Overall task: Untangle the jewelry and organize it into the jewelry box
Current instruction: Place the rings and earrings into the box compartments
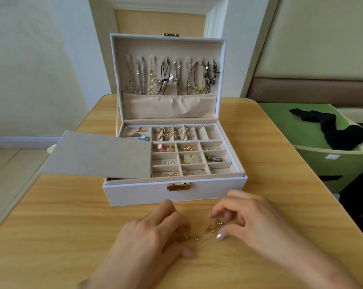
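Both hands low on worktop [51,215], near person's edge, box just ahead of them. Gold chain [207,230] lies betw. the two hands, on or just above the wood. It's the item being worked, not yet in box.

Left hand [155,232]: fingers curled down over one end of chain, seems to pinch it. Blurred, so exact grip unclear. Prob. the anchor, so strand can't slide.

Right hand [245,217]: thumb + fingertips pinch the knotted charm cluster at other end. Narrow, fine grip; suits picking at a knot, not lifting.

Jewelry box [134,195] stands open ahead of both hands, latch [179,187] facing person. Lid [168,45] upright on far side, so its hooks face the person. Necklaces [170,76] hang there, tails tucked in cloth pocket [170,107]. Likely home for the chain once freed; can't tell if any hook is spare.

Small compartments [189,159] ahead of right hand: earrings + rings sorted by kind, a few cells look bare.

Grey card panel [97,155] rests across box ahead-left of left hand, overhanging the rim. Pushed aside, I'd judge, to expose the cells.

Green bin [332,163] w/ black cloth [332,130] well off beyond right hand; not part of job.

Risk: pulling hands apart too hard would tighten knot.
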Demonstrator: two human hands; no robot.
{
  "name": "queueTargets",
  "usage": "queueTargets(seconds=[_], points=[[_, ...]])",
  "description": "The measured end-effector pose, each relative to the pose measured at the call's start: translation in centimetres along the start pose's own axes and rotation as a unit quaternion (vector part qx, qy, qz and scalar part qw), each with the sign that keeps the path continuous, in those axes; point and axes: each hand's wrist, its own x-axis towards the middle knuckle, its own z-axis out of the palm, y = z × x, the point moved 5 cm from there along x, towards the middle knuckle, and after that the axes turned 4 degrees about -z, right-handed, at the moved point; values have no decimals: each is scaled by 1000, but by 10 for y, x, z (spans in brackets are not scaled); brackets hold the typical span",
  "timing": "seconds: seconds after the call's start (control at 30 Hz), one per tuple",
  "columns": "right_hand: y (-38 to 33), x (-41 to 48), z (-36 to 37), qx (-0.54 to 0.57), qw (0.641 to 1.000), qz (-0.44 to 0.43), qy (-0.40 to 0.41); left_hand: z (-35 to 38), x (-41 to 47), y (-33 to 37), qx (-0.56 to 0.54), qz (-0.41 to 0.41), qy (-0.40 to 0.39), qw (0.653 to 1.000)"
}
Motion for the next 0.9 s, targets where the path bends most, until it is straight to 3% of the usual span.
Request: queueTargets(seconds=[0.37,0.47,0.63,0.77,0.9], points=[[-11,-2,7,-74,995,-64,-6,8,10,11,53,24,18,998],[-11,1,-1,9,998,-60,-13,2,15,15,-17,-3,5,1000],[-10,14,-57,197,972,-37,124,-42,62,31,-173,-16,82,981],[-1,33,-83,185,970,-25,153,-58,105,38,-205,-30,70,976],[8,47,-84,138,980,-17,144,-51,125,35,-161,-29,31,986]])
